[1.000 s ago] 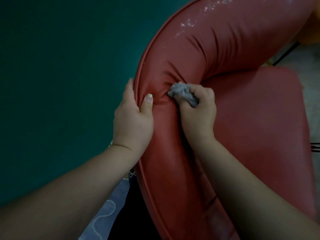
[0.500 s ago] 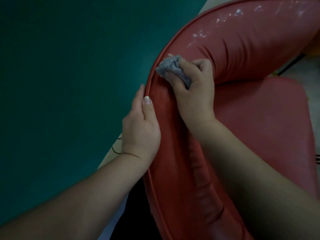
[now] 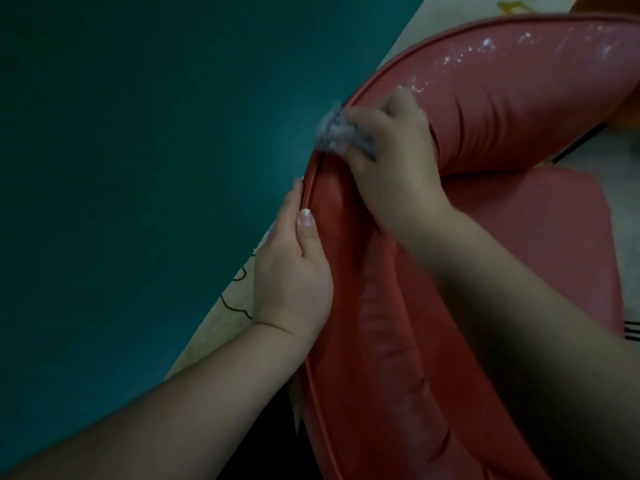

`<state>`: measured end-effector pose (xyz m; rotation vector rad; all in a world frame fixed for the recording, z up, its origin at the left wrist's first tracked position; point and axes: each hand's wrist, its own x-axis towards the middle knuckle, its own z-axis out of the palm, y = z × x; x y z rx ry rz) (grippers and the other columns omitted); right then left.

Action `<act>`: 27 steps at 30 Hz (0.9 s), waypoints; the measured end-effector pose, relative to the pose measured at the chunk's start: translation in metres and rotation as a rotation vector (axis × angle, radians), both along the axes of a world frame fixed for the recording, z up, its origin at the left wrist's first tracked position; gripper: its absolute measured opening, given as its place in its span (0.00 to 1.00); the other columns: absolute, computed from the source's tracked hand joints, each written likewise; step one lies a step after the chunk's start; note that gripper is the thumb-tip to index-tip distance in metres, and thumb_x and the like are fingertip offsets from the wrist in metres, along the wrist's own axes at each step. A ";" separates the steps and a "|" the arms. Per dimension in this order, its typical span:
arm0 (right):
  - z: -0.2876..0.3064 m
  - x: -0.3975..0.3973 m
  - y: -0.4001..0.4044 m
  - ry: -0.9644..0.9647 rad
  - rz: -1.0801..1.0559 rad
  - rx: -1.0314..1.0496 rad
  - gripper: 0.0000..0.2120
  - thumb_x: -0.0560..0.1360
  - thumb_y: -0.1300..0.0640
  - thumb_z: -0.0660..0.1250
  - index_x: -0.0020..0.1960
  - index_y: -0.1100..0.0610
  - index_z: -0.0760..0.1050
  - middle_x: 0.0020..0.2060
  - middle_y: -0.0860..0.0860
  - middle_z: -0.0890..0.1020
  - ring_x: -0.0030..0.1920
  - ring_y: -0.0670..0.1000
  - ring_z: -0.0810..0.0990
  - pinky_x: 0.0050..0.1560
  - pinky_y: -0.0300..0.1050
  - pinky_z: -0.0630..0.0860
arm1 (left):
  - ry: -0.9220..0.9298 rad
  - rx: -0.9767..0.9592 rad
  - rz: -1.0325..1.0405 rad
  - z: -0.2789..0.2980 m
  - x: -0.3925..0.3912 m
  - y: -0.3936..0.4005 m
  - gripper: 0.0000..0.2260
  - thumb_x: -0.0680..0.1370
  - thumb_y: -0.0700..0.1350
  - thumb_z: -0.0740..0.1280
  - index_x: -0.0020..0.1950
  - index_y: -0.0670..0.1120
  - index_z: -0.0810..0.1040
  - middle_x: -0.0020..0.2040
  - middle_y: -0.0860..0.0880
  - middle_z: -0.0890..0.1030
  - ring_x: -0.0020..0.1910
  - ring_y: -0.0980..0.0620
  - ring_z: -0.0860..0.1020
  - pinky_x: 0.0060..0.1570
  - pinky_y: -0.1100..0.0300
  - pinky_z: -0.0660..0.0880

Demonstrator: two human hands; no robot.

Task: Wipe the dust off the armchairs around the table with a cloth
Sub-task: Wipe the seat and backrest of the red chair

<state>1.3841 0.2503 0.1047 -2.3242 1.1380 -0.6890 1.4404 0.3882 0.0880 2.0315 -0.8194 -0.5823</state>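
Note:
A red leatherette armchair (image 3: 502,98) with a curved padded backrest and a flat seat (image 3: 540,237) fills the right half of the view. My right hand (image 3: 394,157) is shut on a small crumpled grey cloth (image 3: 334,131) and presses it against the outer piped rim of the backrest; the cloth is blurred. My left hand (image 3: 294,268) grips the same rim lower down, thumb on the inner side and fingers hidden behind the edge.
A dark teal surface (image 3: 138,168) takes up the left half, close beside the chair's back. A pale patterned floor (image 3: 228,317) shows in the narrow gap between them and at the top right. Black thin legs (image 3: 575,143) show beyond the seat.
My right hand has moved the cloth from the inner crease of the backrest up and outward to the rim. The view has shifted, so the chair sits lower and further right. My left hand keeps its grip.

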 end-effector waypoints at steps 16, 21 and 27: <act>-0.017 -0.010 0.031 -0.268 -0.228 0.089 0.14 0.72 0.56 0.72 0.57 0.56 0.80 0.46 0.50 0.70 0.47 0.47 0.72 0.52 0.35 0.70 | -0.015 0.037 -0.046 0.000 0.001 -0.003 0.20 0.83 0.48 0.51 0.76 0.52 0.62 0.73 0.53 0.68 0.69 0.57 0.65 0.58 0.80 0.55; -0.019 0.002 -0.016 -0.268 -0.363 -0.003 0.14 0.72 0.55 0.72 0.56 0.58 0.81 0.47 0.52 0.69 0.48 0.51 0.73 0.56 0.39 0.71 | 0.004 0.112 -0.129 0.002 0.005 -0.009 0.22 0.82 0.52 0.50 0.77 0.58 0.54 0.76 0.55 0.61 0.72 0.58 0.62 0.57 0.77 0.54; -0.035 -0.019 0.029 -0.305 -0.416 0.005 0.15 0.72 0.58 0.72 0.59 0.55 0.80 0.46 0.52 0.68 0.47 0.50 0.72 0.54 0.39 0.72 | -0.038 0.130 -0.299 0.008 0.036 -0.072 0.22 0.83 0.50 0.51 0.78 0.53 0.54 0.76 0.50 0.61 0.72 0.54 0.61 0.60 0.71 0.54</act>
